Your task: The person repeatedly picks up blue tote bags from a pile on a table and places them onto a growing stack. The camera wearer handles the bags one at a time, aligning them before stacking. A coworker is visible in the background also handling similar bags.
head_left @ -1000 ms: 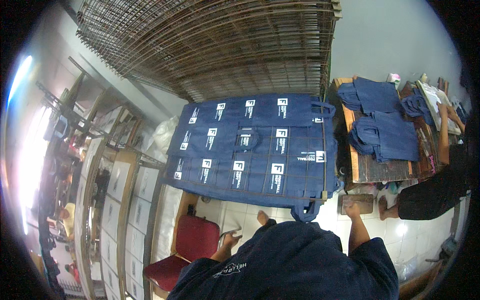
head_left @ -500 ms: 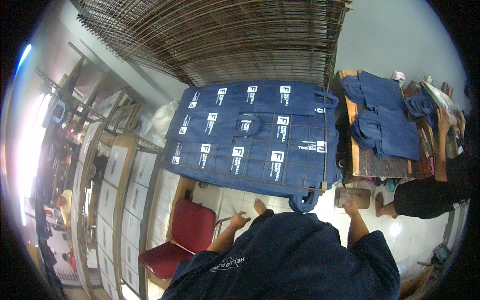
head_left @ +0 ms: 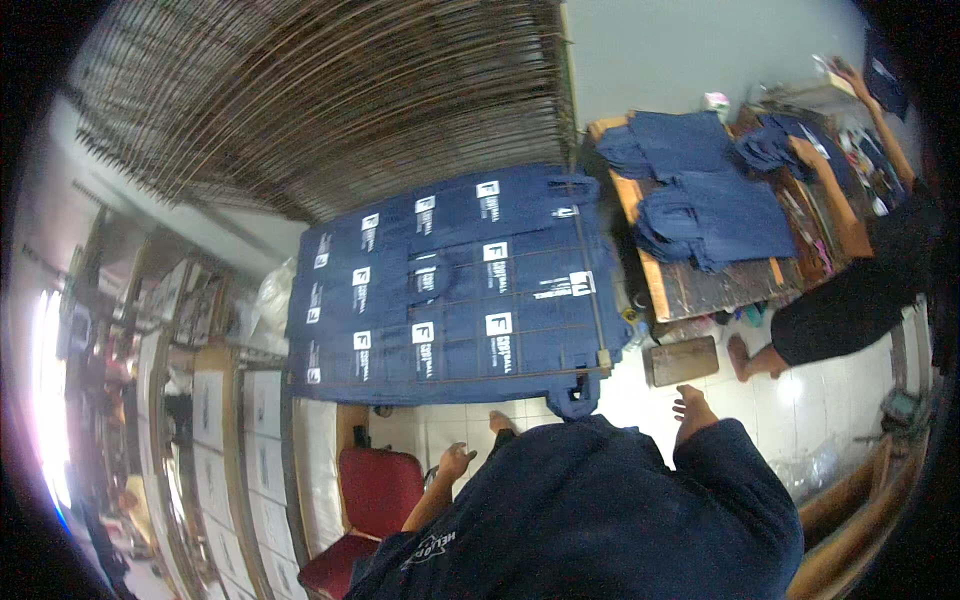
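Observation:
My left hand (head_left: 457, 462) hangs beside my body with its fingers loosely apart, holding nothing, just above a red chair (head_left: 375, 490). My right hand is out of sight. In front of my bare feet (head_left: 693, 405) lies a wire drying rack (head_left: 592, 300) covered with several flat navy blue bags (head_left: 450, 290), each with a white printed patch. My navy shirt (head_left: 600, 520) fills the lower middle of the view.
At the right, another person in black (head_left: 850, 290) works at a wooden table (head_left: 700, 290) piled with more navy bags (head_left: 700, 200). A wooden block (head_left: 680, 360) lies on the white tiled floor. Stacked wire racks (head_left: 330, 100) stand behind, with shelves (head_left: 215, 420) at the left.
My left hand has shifted slightly beside my body. The view has swung, so the rack of bags now sits more to the centre-left.

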Demonstrator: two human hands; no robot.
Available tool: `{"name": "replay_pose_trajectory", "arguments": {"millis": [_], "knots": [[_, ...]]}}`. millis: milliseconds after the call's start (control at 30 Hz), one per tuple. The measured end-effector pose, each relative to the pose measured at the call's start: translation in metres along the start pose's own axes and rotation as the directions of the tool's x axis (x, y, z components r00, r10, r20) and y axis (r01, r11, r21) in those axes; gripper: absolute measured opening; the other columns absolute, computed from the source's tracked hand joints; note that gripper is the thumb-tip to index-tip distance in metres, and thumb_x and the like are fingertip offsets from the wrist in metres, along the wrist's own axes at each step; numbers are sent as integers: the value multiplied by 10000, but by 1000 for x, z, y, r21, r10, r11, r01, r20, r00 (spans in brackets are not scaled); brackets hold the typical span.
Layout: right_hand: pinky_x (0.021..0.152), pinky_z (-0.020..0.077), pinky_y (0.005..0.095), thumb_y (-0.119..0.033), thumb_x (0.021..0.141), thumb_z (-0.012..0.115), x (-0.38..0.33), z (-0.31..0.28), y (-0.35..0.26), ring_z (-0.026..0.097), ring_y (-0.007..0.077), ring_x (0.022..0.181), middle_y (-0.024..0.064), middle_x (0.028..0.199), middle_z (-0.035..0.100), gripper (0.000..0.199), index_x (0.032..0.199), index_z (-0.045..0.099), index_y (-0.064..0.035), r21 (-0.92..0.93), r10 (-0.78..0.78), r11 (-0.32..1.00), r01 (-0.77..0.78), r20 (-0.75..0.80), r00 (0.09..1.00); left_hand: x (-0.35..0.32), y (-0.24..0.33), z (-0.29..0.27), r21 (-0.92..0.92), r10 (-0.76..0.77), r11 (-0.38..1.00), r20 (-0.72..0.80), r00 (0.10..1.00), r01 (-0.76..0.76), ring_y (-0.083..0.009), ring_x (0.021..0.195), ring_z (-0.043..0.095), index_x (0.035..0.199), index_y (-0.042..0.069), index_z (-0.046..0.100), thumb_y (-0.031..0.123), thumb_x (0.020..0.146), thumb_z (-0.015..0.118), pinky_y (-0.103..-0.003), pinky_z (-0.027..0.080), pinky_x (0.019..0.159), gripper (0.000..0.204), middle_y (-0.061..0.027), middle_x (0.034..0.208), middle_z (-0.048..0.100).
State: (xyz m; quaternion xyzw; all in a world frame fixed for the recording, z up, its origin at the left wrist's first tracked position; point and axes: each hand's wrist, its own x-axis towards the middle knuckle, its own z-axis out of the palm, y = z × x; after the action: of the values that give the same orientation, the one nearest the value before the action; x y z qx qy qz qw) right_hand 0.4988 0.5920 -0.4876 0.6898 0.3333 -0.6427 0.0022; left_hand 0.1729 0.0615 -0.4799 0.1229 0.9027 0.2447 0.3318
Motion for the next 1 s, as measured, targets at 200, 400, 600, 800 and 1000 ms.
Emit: {"name": "replay_pose_trajectory", "arguments": {"millis": [200, 400, 600, 800, 1000], "knots": [[662, 435, 460, -422, 795, 521, 119, -64, -40, 560, 270, 788, 72, 890, 587, 407, 1034, 556, -95, 334, -238, 866, 372, -379, 894, -12, 58, -26, -111, 161, 983, 143, 977, -146, -185, 632, 579, 1104, 11, 548, 387, 729, 696, -332, 470, 641, 551, -83, 660, 610], [693, 461, 322, -182, 728, 661, 115, -52, -211, 580, 195, 742, 79, 800, 625, 264, 909, 603, 1, 13, -493, 434, 901, -833, 250, -1, 54, -48, 63, -4, 998, 126, 992, -4, -206, 772, 601, 1169, 12, 519, 425, 713, 711, -312, 476, 693, 645, -127, 831, 636], [828, 432, 374, -208, 725, 648, -47, 39, -308, 537, 288, 980, 109, 1026, 574, 384, 1086, 561, -109, -603, -850, 500, 621, -480, 218, -26, 19, -60, -149, -220, 960, 131, 967, 238, -175, 775, 605, 1168, 13, 520, 399, 733, 700, -316, 475, 688, 609, -137, 866, 635], [851, 405, 426, -217, 683, 653, -54, 96, -346, 461, 284, 1094, 89, 1103, 544, 520, 1171, 505, -118, -857, -992, 94, 507, -40, 118, -68, -13, -60, -87, -266, 959, 33, 963, 268, -223, 866, 627, 1138, 71, 550, 365, 717, 713, -344, 477, 734, 538, -131, 887, 656], [910, 355, 429, -247, 662, 687, -39, 141, -380, 443, 250, 1133, 54, 1146, 550, 647, 1253, 452, -126, -918, -943, -31, 395, 157, 293, -107, -47, -61, 61, -270, 961, -30, 962, 271, -225, 869, 631, 1150, 89, 549, 319, 699, 734, -340, 477, 738, 539, -131, 884, 659]]}}
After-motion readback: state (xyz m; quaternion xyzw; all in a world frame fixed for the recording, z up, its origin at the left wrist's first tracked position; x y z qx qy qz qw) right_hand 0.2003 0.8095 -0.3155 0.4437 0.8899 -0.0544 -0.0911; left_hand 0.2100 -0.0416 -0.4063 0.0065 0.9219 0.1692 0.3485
